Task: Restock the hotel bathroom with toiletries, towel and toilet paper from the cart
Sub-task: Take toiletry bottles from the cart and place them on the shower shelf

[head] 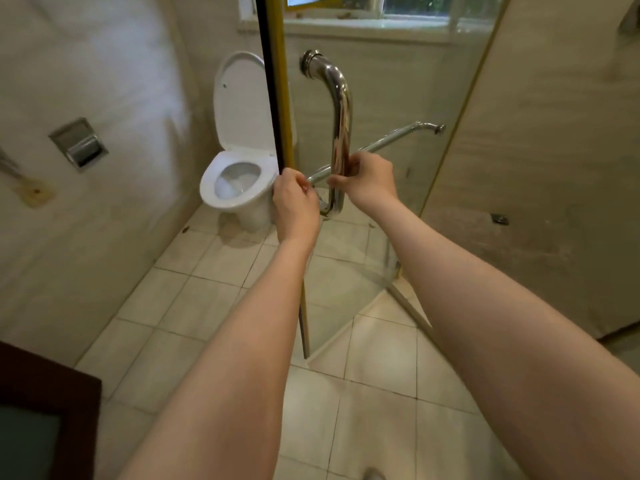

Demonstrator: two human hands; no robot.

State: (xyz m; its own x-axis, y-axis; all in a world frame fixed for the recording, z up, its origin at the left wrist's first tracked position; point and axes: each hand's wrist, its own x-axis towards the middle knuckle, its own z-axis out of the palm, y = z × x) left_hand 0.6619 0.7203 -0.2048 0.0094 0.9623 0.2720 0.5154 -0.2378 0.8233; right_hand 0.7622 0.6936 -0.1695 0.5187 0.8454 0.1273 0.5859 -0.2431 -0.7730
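Observation:
I stand at a glass shower door [346,289] whose dark and yellow edge strip [273,98] runs down the middle of the view. My right hand [369,181] grips the lower part of the door's curved chrome handle [341,109], fingers wrapped round it. Just to its left, my left hand [294,202] holds the door's edge at the same height, thumb and fingers curled round it. A recessed metal toilet paper holder [79,145] is set into the left wall. No toiletries, towel or paper roll are in view.
A white toilet [235,181] with its lid up stands behind the door edge, below a window sill [363,27]. A chrome towel bar [391,138] shows through the glass. A dark wooden cabinet corner [41,393] juts in at bottom left. The floor is pale tile [214,299].

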